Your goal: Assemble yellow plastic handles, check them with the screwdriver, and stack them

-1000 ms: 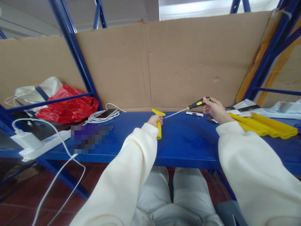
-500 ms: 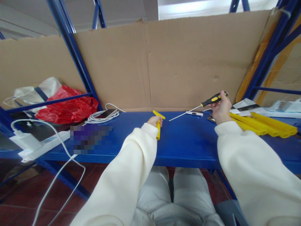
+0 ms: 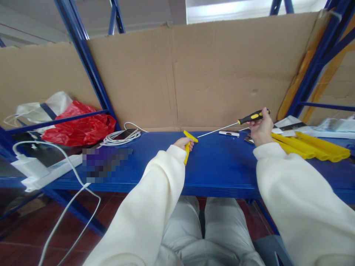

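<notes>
In my left hand point(image 3: 185, 143) is a yellow T-shaped plastic tool point(image 3: 186, 159), its crosshead tilted up over my fingers and its handle pointing down. My right hand point(image 3: 262, 129) grips a screwdriver point(image 3: 250, 117) by its black and yellow handle. The long thin shaft slopes down to the left, and its tip lies at the right end of the yellow crosshead. Whether the tip touches it is too small to tell. Both hands are above the blue tabletop point(image 3: 219, 166); my closed fingers hide part of each handle.
Several yellow tubes point(image 3: 318, 146) lie to the right, with a small white strip point(image 3: 229, 133) behind. On the left are a coiled white cable point(image 3: 120, 137), a red plastic bag point(image 3: 80, 123) and a power strip point(image 3: 52, 171). A cardboard sheet point(image 3: 222, 74) stands along the back.
The yellow tool has tilted and shifted slightly right in my left hand. The screwdriver's tip has risen a little, its shaft now flatter, and the two are closer together.
</notes>
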Motion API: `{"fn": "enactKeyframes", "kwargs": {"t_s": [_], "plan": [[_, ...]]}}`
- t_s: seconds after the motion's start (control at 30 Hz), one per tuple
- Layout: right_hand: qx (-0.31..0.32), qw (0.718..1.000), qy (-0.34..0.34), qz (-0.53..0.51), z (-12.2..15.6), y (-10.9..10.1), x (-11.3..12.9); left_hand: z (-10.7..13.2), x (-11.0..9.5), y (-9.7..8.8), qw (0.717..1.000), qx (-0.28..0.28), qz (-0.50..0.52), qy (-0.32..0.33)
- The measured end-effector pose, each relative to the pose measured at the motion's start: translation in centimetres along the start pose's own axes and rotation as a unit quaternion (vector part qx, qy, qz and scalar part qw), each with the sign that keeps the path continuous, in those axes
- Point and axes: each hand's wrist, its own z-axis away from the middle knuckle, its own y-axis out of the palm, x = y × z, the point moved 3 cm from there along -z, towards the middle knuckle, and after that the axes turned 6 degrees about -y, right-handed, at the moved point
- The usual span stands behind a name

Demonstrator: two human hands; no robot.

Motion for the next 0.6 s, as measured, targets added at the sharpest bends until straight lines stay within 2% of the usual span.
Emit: {"fn": "enactKeyframes", "kwargs": {"t_s": [0.1,0.23,0.4,0.6], "plan": [[-0.073,0.997,-0.013,-0.014,0.9,0.5,0.6,-0.4,0.0,-0.2,1.000,0.006,-0.004,0.001],[-0.121,0.992,0.021,-0.040,2.5,1.6,1.4,-1.2,0.0,-0.3,1.000,0.025,0.004,0.014],[-0.134,0.989,0.032,-0.051,3.4,2.2,2.0,-1.4,0.0,-0.2,0.999,0.026,0.011,0.024],[-0.139,0.989,0.026,-0.050,2.9,1.8,1.7,-0.6,0.0,0.1,1.000,-0.004,-0.016,0.011]]}}
